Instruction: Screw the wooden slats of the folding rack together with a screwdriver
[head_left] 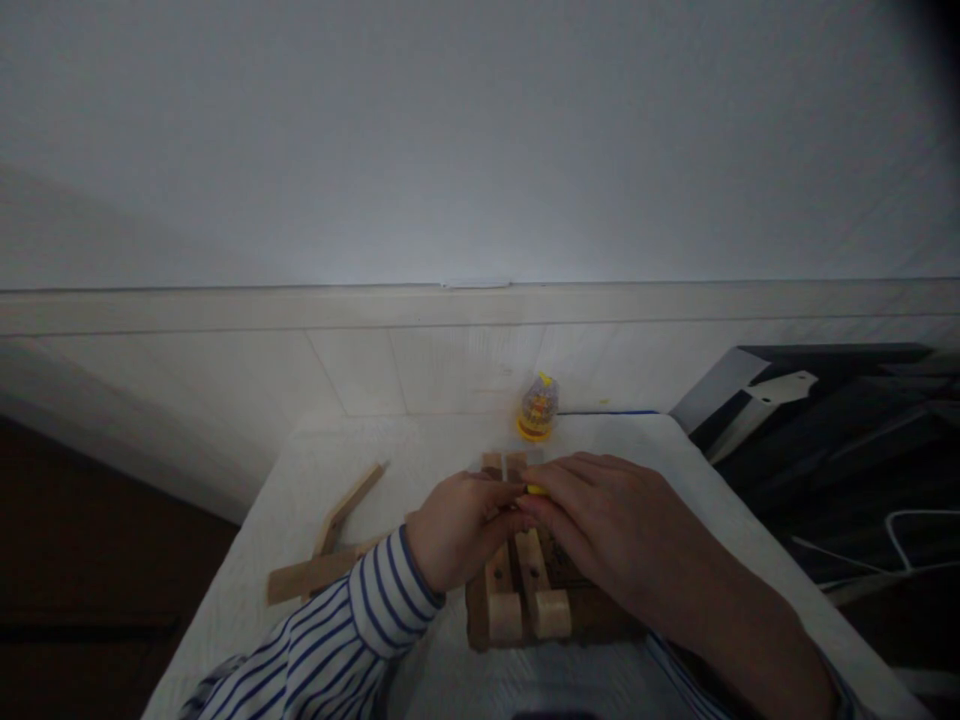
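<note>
Yellow piece (537,490) sits over wooden strips (531,560), pinched in our right hand (611,520); we cannot tell what our left hand (466,525) grips beside it. Twelve o'clock: a container (538,410); between eight and nine, loose wood (300,578).

A white table (435,450) spreads out beneath the fingers (504,491). Directly below them sits a brown base (600,628), partly hidden by the hands. Beyond the fingertips, close to the table's far edge, a small yellow-bottomed container (537,408) stands upright. Well to the fingers' left lie a wooden plank (304,578), partly covered by the sleeve, and a slimmer wooden strip (356,500) slanting away from its far side.
</note>
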